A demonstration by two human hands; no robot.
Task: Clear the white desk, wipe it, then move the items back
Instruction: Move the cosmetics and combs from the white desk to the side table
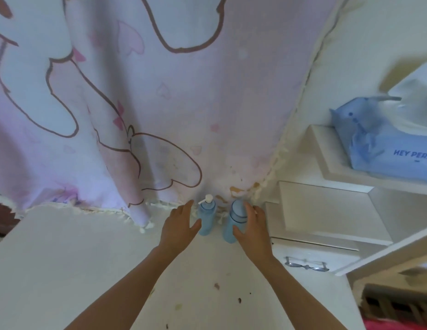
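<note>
White desk point(76, 270), right hand point(251, 231) holding capped bottle point(234, 216)

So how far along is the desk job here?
Early, nothing looks finished. The right hand grips the capped bottle; the left hand is open beside the pump bottle. Brown stains on the desk show no wiping yet; returning items also remains.

The white desk point(76, 270) looks smooth and hard, with small dirty spots. The pink curtain point(160, 103) is soft cloth with a fuzzy edge. The pump bottle point(206, 217) and the capped bottle point(235, 220) are smooth blue plastic. The tissue pack point(386, 148) has thin, crinkly plastic wrap.
</note>
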